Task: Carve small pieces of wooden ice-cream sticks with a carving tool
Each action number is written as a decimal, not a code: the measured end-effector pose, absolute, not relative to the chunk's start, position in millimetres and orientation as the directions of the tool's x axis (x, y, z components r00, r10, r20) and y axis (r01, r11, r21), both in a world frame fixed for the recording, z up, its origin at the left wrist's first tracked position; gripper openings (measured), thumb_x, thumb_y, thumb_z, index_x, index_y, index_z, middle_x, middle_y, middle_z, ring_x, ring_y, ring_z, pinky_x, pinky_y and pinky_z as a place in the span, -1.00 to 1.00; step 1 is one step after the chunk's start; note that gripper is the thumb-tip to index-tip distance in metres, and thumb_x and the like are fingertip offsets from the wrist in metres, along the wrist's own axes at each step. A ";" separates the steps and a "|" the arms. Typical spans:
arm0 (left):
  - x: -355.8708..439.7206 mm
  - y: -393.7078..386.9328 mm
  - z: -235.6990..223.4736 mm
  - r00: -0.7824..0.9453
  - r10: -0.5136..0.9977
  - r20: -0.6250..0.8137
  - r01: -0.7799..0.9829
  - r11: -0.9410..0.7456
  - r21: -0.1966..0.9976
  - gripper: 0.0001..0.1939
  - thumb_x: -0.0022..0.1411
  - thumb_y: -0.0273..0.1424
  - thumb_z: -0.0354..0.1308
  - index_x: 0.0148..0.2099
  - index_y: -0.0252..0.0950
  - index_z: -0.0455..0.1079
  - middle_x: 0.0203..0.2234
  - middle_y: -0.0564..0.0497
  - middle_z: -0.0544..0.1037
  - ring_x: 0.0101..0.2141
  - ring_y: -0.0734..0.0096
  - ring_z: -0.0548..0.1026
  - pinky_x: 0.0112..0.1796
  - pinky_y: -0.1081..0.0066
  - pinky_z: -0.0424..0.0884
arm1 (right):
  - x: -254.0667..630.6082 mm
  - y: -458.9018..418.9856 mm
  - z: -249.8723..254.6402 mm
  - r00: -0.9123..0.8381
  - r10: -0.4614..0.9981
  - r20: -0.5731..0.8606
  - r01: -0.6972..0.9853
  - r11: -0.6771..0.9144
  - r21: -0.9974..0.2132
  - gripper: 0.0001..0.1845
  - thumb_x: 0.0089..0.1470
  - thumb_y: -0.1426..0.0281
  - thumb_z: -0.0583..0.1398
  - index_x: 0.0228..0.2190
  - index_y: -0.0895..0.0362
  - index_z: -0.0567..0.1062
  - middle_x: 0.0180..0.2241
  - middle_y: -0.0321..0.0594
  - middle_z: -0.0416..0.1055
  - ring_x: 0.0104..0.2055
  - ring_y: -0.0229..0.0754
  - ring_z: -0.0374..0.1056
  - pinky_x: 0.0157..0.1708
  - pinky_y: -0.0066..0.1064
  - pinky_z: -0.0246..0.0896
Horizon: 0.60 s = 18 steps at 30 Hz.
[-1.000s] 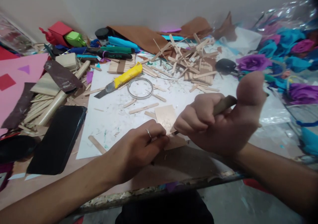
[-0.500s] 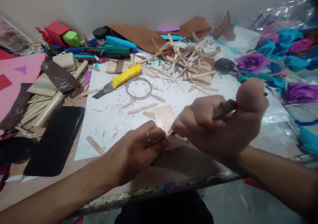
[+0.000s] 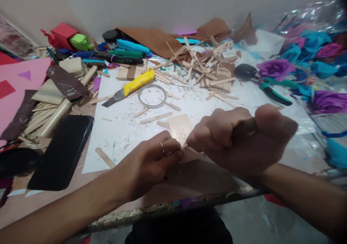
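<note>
My left hand (image 3: 154,161), with a ring on one finger, is closed in a pinch by the table's front edge; what it pinches is hidden. Right beside its fingertips is my right hand (image 3: 233,139), wrapped around a tool with a dark, brownish handle (image 3: 245,126). The tool's working end is mostly covered by the fingers, so I cannot tell its kind. Just beyond both hands a pale square of thin wood (image 3: 179,127) with small shavings on it lies on a white sheet (image 3: 121,128).
A yellow utility knife (image 3: 139,82), a ring of tape (image 3: 152,96) and loose craft sticks (image 3: 155,118) lie behind my hands. Farther back is a stick heap (image 3: 211,63). Green-handled pliers (image 3: 275,92) and paper flowers (image 3: 276,69) are right, a black phone (image 3: 61,152) left.
My right thumb has come down over the tool's handle and the right hand has tilted, uncovering the pliers behind it. My left hand stays nearly still.
</note>
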State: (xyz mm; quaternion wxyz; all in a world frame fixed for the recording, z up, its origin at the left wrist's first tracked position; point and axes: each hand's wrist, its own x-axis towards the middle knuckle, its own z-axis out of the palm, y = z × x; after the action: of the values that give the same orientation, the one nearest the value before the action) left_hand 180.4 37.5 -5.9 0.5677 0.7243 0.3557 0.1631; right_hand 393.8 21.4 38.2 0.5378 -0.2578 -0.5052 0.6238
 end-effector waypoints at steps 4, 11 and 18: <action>180.5 38.7 -2.8 0.701 0.697 -0.152 0.323 -0.120 0.939 -0.73 0.51 -0.22 0.11 -0.21 -0.20 0.55 -0.40 0.06 0.44 -0.40 0.44 0.49 -0.45 0.48 0.45 | 392.4 20.8 38.5 -0.313 0.920 0.236 -0.389 0.103 -0.916 -0.27 0.21 -0.04 0.17 -0.74 0.08 0.01 -0.75 -0.37 -0.16 -0.68 -0.31 -0.12 -0.62 -0.34 -0.11; 181.2 36.1 -7.7 0.686 0.714 -0.143 0.284 -0.082 0.955 -0.65 0.49 -0.20 0.14 -0.36 -0.24 0.45 -0.37 0.02 0.47 -0.34 0.38 0.50 -0.42 0.43 0.46 | 386.6 17.2 34.7 -0.292 0.924 0.246 -0.432 0.102 -0.896 -0.32 0.21 0.01 0.17 -0.73 0.06 0.02 -0.73 -0.40 -0.20 -0.68 -0.30 -0.13 -0.61 -0.33 -0.16; 186.3 33.0 -5.9 0.659 0.742 -0.128 0.273 -0.078 0.959 -0.81 0.46 -0.35 0.13 -0.23 -0.23 0.52 -0.38 0.03 0.47 -0.39 0.39 0.49 -0.46 0.41 0.43 | 384.2 18.3 34.3 -0.281 0.928 0.244 -0.423 0.108 -0.899 -0.31 0.20 0.04 0.21 -0.74 0.09 0.03 -0.74 -0.38 -0.17 -0.68 -0.31 -0.12 -0.61 -0.36 -0.13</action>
State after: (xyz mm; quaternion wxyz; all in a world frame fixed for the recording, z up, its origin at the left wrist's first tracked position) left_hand 186.3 33.0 -5.9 0.5761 0.7053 0.3597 0.2033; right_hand 384.2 18.3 34.3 0.5453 -0.2491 -0.5066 0.6196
